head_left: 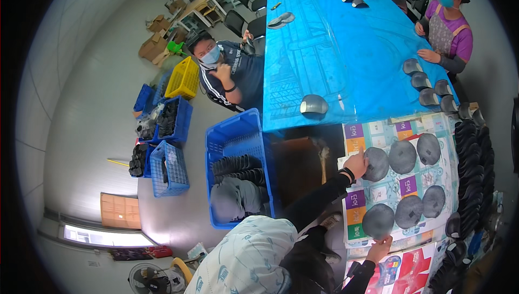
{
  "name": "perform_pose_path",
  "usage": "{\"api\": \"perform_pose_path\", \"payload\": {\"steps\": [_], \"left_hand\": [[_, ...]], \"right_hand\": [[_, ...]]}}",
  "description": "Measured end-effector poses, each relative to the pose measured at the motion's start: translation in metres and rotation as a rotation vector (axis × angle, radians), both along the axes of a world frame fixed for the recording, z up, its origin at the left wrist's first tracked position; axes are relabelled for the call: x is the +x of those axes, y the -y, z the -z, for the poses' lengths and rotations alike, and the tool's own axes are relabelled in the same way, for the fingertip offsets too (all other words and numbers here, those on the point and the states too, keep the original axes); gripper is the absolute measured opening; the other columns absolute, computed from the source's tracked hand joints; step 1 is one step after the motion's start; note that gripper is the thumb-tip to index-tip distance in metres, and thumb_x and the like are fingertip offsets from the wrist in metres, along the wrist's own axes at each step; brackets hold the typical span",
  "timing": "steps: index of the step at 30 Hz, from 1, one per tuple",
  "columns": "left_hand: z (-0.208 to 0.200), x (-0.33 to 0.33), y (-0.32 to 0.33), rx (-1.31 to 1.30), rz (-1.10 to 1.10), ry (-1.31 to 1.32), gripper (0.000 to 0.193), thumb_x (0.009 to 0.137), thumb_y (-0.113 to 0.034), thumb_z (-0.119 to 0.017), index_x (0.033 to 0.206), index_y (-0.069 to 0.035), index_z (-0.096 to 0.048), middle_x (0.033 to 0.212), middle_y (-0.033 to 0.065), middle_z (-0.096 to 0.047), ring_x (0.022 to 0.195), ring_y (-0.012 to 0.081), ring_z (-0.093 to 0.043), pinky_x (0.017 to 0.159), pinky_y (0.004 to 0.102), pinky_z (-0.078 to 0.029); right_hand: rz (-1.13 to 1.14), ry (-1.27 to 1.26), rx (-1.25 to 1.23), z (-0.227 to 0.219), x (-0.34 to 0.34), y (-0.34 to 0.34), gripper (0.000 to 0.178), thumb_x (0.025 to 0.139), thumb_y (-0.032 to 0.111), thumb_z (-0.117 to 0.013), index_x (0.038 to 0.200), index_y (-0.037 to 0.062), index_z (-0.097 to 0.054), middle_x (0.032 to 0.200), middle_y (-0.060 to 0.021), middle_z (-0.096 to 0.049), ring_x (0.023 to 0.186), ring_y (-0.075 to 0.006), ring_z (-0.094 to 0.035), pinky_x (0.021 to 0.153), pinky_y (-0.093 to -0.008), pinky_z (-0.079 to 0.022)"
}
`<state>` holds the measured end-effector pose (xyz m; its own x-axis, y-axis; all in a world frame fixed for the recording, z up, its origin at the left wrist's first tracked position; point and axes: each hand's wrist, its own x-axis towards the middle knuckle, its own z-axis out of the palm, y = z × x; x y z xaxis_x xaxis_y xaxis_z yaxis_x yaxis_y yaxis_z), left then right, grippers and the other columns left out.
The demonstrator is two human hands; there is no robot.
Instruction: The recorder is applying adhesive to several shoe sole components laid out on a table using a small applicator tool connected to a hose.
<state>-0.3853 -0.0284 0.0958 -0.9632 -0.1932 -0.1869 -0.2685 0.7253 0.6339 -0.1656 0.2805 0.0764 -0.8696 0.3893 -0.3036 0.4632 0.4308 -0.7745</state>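
Grey round flat pieces lie in two rows on printed sheets (386, 194) at the right. My left hand (357, 165) is closed at the left edge of the upper-left grey round piece (377, 164), fingertips on its rim. My right hand (380, 249) pinches the lower edge of the lower-left grey round piece (378, 220). Beside these lie more pieces: an upper middle one (403, 157), an upper right one (428, 149), a lower middle one (408, 211) and a lower right one (433, 201). Their material is hard to make out.
A blue-covered table (319, 78) bears dark curved shells (314, 105). Stacks of dark curved parts (469, 169) line the sheets' right side. A blue crate (233, 126) with dark parts and grey cloth stands left. A masked person (230, 69) and several others sit around the table.
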Motion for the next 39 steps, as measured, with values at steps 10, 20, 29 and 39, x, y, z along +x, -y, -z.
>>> {"api": "perform_pose_path", "payload": {"steps": [10, 20, 29, 39], "left_hand": [[-0.014, 0.021, 0.006, 0.108, -0.178, 0.027, 0.082, 0.089, -0.025, -0.063, 0.146, 0.018, -0.022, 0.092, 0.0337, -0.067, 0.087, 0.047, -0.067, 0.078, 0.0491, -0.054], [-0.068, 0.17, 0.003, 0.29, -0.183, -0.176, 0.053, 0.091, -0.02, -0.066, 0.134, 0.005, -0.048, 0.103, 0.0216, -0.072, 0.097, 0.0362, -0.07, 0.084, 0.041, -0.055], [-0.143, 0.362, -0.022, 0.287, 0.023, -0.169, 0.028, 0.096, -0.022, -0.062, 0.114, -0.002, -0.066, 0.102, 0.0159, -0.073, 0.094, 0.0289, -0.071, 0.086, 0.0367, -0.055], [-0.205, 0.455, -0.015, 0.287, 0.249, -0.041, 0.029, 0.099, -0.027, -0.061, 0.116, -0.004, -0.065, 0.097, 0.0103, -0.072, 0.089, 0.021, -0.069, 0.08, 0.0344, -0.054]], "right_hand": [[-0.1, -0.016, 0.251, -0.038, 0.021, -0.01, 0.021, 0.093, 0.004, -0.057, 0.114, -0.0021, -0.059, 0.11, -0.0181, -0.065, 0.096, -0.0333, -0.065, 0.082, -0.0418, -0.052], [-0.182, -0.129, -0.185, -0.123, 0.084, -0.026, 0.015, 0.096, 0.003, -0.054, 0.11, -0.0008, -0.059, 0.103, -0.0088, -0.064, 0.082, -0.0208, -0.071, 0.057, -0.0301, -0.058], [-0.307, -0.188, -0.441, -0.173, 0.2, -0.08, 0.013, 0.098, -0.001, -0.051, 0.107, -0.0037, -0.06, 0.094, -0.011, -0.066, 0.08, -0.0164, -0.069, 0.058, -0.0255, -0.056], [-0.226, -0.336, -0.201, -0.227, 0.312, -0.184, 0.023, 0.099, 0.006, -0.059, 0.117, -0.0074, -0.064, 0.098, -0.0139, -0.071, 0.085, -0.0208, -0.071, 0.07, -0.0302, -0.062]]}}
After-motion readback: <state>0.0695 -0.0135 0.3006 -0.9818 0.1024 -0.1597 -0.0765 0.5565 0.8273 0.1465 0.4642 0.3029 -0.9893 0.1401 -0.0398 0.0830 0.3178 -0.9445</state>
